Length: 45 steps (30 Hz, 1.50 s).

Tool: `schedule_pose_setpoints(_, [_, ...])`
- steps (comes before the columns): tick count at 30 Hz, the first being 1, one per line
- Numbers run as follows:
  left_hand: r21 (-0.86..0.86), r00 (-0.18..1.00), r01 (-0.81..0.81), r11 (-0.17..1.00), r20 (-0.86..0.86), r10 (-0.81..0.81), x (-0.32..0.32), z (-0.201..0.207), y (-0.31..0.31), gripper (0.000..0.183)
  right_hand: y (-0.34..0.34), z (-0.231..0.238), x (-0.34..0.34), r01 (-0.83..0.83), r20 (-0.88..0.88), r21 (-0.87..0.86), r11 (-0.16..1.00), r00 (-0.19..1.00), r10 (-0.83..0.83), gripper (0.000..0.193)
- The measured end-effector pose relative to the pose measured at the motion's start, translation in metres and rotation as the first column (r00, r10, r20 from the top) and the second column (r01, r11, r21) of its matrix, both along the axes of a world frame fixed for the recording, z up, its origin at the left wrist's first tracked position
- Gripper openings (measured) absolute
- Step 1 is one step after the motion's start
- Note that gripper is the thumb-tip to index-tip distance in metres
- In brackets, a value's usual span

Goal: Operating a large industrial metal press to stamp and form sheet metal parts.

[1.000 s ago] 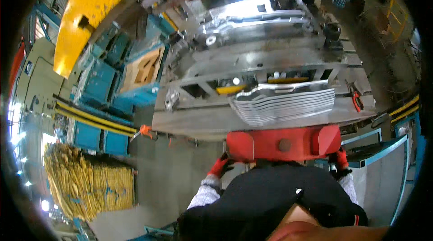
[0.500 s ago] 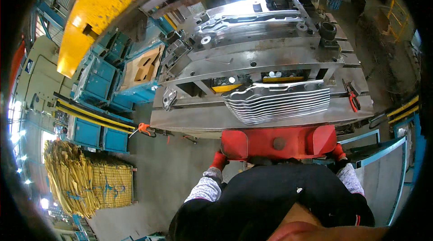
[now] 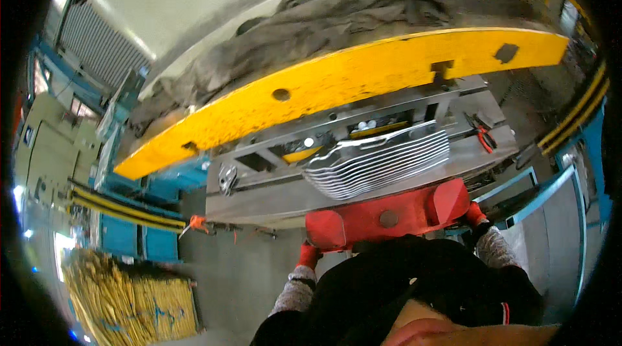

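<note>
Taking the red console as our clock's hub, we begin at the far left, between eight and nine o'clock, with a bulky yellow stack (image 3: 123,297) on the floor. Blue bins (image 3: 160,243) sit at nine o'clock, under a black-and-yellow rail (image 3: 126,210). Nearer in, also at nine, we see an orange handle (image 3: 197,223) by the corner of the grey metal bench (image 3: 259,202). A small metal fitting (image 3: 227,179) rests on that bench between nine and ten.

Our left hand (image 3: 310,255), red-gloved, is at the console's left end, at eight o'clock; its fingers are hidden, so we cannot tell whether it grips. The red console (image 3: 356,221) runs along the bench's front side, close to our body, with a dark round disc (image 3: 389,218) at its middle. At twelve o'clock a fanned row of thin silver metal parts (image 3: 379,163) lies on the bench, and beyond it a yellow beam (image 3: 350,74) crosses the view, with dark cloth (image 3: 324,28) behind.

Our right hand (image 3: 475,214) is at the console's right end, at three o'clock; we cannot tell its grip either. Red-handled pliers (image 3: 486,140) lie on the bench at two. A blue frame (image 3: 576,216) stands at three, farthest right.
</note>
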<state>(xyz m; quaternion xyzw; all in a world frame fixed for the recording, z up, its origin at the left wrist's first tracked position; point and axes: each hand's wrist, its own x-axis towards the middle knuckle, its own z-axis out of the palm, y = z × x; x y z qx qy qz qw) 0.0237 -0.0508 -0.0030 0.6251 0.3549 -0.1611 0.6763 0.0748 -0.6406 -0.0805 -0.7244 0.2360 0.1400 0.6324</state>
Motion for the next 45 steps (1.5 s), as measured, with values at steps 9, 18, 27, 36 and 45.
schedule_pose_setpoints(9, [0.477, 0.911, -0.04, 0.878, 0.378, -0.164, 0.024, 0.094, 0.085, 0.036, 0.06, 0.182, -0.013, 0.362, 0.376, -0.052, 0.931, 0.87, -0.317, 0.051])
schedule_pose_setpoints(18, [0.915, 0.183, -0.316, 0.252, 0.319, -0.93, 0.3, 0.323, -0.014, 0.064, 0.188, 0.345, 0.184, 0.169, 0.61, -0.741, 0.65, 0.574, 0.546, 0.062])
schedule_pose_setpoints(27, [0.937, 0.15, -0.289, -0.198, -0.16, -0.976, 0.442, 0.323, -0.099, 0.077, 0.219, 0.342, 0.225, 0.197, 0.441, -0.863, 0.465, 0.742, 0.505, 0.063])
schedule_pose_setpoints(36, [0.982, -0.015, -0.189, -0.01, -0.014, -1.0, 0.462, 0.333, -0.098, 0.083, 0.233, 0.316, 0.23, 0.406, 0.594, -0.791, 0.458, 0.687, 0.419, 0.062])
schedule_pose_setpoints(45, [0.852, -0.202, -0.475, 0.22, 0.137, -0.97, 0.368, 0.38, -0.059, 0.081, 0.206, 0.292, 0.245, 0.444, 0.68, -0.728, 0.522, 0.563, 0.47, 0.067])
